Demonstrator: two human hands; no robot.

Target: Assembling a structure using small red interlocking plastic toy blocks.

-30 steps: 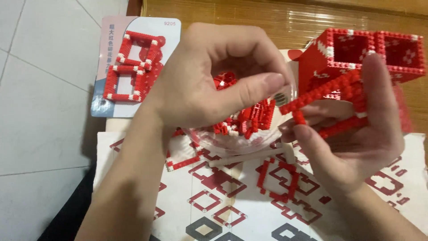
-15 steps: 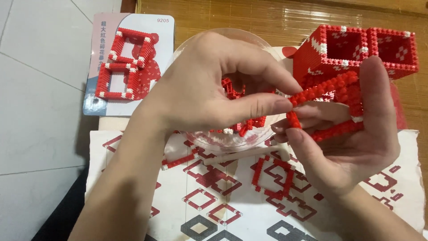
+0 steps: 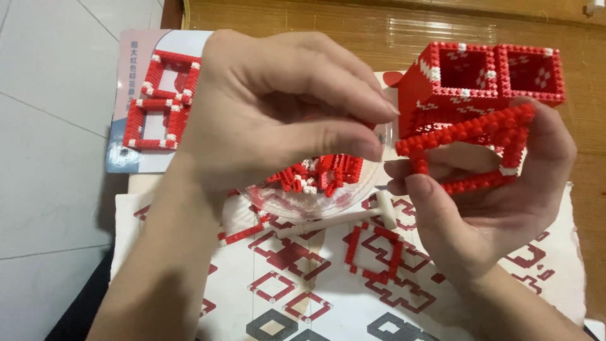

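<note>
Left hand (image 3: 284, 120): hovers over the bowl, thumb and forefinger pinched together; whether a tiny brick sits between the tips cannot be told.
Right hand (image 3: 492, 196): fingers clamped on the frame, thumb under its lower bar, fingers behind its far side.
Frame (image 3: 473, 148): open square of small red bricks with one white brick at a corner, held tilted, its near corner just beside the left fingertips.
Bowl (image 3: 315, 192): clear, under the left hand, holding loose red and white bricks (image 3: 319, 173).
Box (image 3: 483, 79): red two-cell brick build with white pattern, just beyond the right hand.
Small frame (image 3: 372, 252): red, flat on the sheet, below and between the hands.
Sheet (image 3: 271, 284): white instruction paper with red diamond patterns, beneath both wrists.
Card (image 3: 158, 101): pictures a red figure-eight build, left of the left hand.
Counter (image 3: 379, 25): wooden, beyond the hands.
</note>
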